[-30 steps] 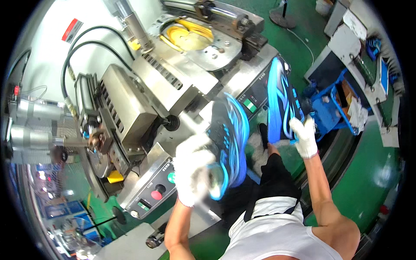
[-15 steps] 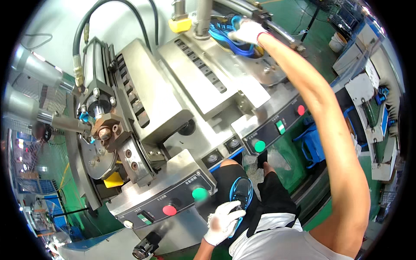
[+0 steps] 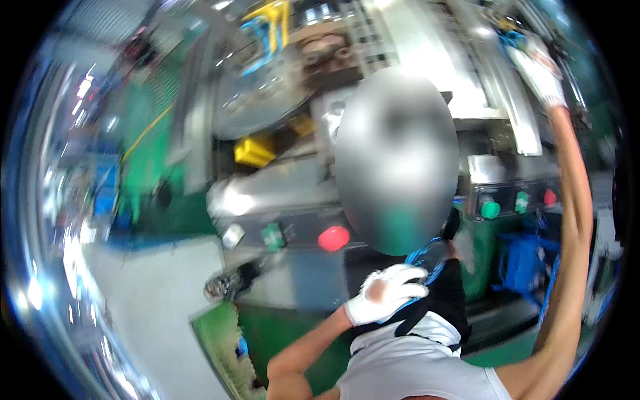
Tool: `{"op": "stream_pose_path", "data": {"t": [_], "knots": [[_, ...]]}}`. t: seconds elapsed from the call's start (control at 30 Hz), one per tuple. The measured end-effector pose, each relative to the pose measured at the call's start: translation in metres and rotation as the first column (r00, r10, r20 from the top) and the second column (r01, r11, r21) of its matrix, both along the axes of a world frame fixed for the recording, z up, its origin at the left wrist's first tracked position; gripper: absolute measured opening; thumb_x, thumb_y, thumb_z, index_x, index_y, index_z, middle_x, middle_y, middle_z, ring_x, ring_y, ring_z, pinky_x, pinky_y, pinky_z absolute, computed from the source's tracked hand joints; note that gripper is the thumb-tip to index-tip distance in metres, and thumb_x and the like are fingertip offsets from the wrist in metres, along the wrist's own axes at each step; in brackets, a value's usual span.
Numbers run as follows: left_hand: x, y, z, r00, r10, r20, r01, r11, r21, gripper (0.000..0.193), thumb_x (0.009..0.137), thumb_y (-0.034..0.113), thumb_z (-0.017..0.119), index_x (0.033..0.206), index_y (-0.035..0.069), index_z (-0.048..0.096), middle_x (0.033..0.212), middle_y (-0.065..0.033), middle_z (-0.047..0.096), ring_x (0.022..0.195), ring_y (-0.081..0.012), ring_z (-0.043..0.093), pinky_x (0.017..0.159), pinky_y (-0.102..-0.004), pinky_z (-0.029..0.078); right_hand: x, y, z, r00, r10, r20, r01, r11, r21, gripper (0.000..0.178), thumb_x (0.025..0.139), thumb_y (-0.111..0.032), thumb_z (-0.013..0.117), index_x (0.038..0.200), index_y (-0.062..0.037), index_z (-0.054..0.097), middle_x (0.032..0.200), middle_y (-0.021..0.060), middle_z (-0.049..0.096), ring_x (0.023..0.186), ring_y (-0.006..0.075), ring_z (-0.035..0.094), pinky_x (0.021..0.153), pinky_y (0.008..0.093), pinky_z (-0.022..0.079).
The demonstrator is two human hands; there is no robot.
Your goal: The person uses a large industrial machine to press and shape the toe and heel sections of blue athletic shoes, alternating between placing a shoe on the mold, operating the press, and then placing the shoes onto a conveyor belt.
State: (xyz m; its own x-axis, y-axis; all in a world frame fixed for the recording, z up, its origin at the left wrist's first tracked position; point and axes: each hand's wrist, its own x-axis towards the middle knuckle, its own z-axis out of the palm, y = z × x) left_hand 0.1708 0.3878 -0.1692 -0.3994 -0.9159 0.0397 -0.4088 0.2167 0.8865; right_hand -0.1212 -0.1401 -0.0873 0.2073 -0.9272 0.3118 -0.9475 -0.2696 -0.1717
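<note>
In a white glove, my left hand (image 3: 390,293) is closed on a black shoe with blue trim (image 3: 433,259), low in front of my lap. Its fingers bend over the near part of the shoe. My right arm reaches far out to the upper right. There my right hand (image 3: 539,72), also in a white glove, lies against a blue and black shoe (image 3: 512,39) at the machine's far right. Motion blur smears those fingers, so their grip does not show.
A metal press machine spans the front, with red button (image 3: 334,238) and green button (image 3: 490,210) on its panel. A yellow block (image 3: 254,152) sits at its left station. A blurred grey oval hides the middle. A blue stool (image 3: 521,263) stands at right.
The view has swung left, so the machine appears turned and shifted. My left hand keeps hold of its shoe. My right hand is still by the other shoe, now farther right in view.
</note>
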Motion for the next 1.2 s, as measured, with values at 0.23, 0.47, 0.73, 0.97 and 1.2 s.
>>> {"op": "stream_pose_path", "data": {"t": [0.23,0.47,0.73,0.97,1.2], "knots": [[-0.008,0.028,-0.016,0.988,0.127,-0.083,-0.134,0.987,-0.083,0.026,0.085,0.015,0.076,0.110,0.023,0.074,0.130,-0.0006,0.065,0.121,-0.0284,0.062,0.090,-0.0459,0.056,0.058,0.303,-0.025,0.771,0.475,0.425,-0.433,0.880,-0.198,0.073,0.101,-0.012,0.069,0.164,0.0009,0.035,0.167,0.0193,0.043,0.153,0.0319,0.043,0.125,0.0439,0.036],[-0.025,0.036,-0.018,0.987,0.105,-0.118,-0.119,0.986,-0.116,0.018,0.091,0.015,0.073,0.109,0.020,0.075,0.134,-0.0045,0.065,0.127,-0.0302,0.059,0.099,-0.0458,0.052,0.044,0.317,-0.135,0.912,0.410,0.034,-0.400,0.904,-0.153,0.089,0.093,-0.023,0.077,0.165,-0.0003,0.030,0.169,0.0236,0.034,0.157,0.0455,0.029,0.130,0.0521,0.025],[-0.031,0.021,-0.026,0.957,0.043,-0.286,-0.091,0.984,-0.154,0.024,0.091,0.007,0.066,0.113,0.010,0.071,0.133,-0.0148,0.066,0.131,-0.0371,0.058,0.114,-0.0470,0.045,0.003,0.457,-0.064,0.860,0.230,0.456,-0.343,0.922,0.182,0.090,0.092,-0.026,0.077,0.166,0.0002,0.031,0.169,0.0231,0.035,0.157,0.0381,0.034,0.129,0.0454,0.027],[-0.124,0.006,0.003,0.921,0.214,-0.326,-0.236,0.971,-0.029,0.025,0.091,-0.007,0.064,0.113,0.003,0.069,0.136,-0.0152,0.065,0.128,-0.0265,0.062,0.112,-0.0373,0.046,-0.065,0.602,-0.069,0.704,-0.043,0.709,-0.372,0.827,0.420,0.115,0.080,-0.035,0.088,0.168,-0.0011,0.023,0.171,0.0248,0.029,0.160,0.0398,0.028,0.131,0.0445,0.025],[-0.272,0.009,0.096,0.923,-0.179,-0.341,0.067,0.947,-0.316,0.029,0.093,-0.009,0.062,0.119,0.004,0.065,0.146,-0.0181,0.058,0.139,-0.0336,0.054,0.119,-0.0448,0.042,-0.090,0.619,-0.047,0.616,-0.188,0.765,0.231,0.971,0.053,0.106,0.088,-0.029,0.084,0.167,0.0030,0.020,0.166,0.0252,0.033,0.158,0.0385,0.032,0.129,0.0461,0.028]]}}
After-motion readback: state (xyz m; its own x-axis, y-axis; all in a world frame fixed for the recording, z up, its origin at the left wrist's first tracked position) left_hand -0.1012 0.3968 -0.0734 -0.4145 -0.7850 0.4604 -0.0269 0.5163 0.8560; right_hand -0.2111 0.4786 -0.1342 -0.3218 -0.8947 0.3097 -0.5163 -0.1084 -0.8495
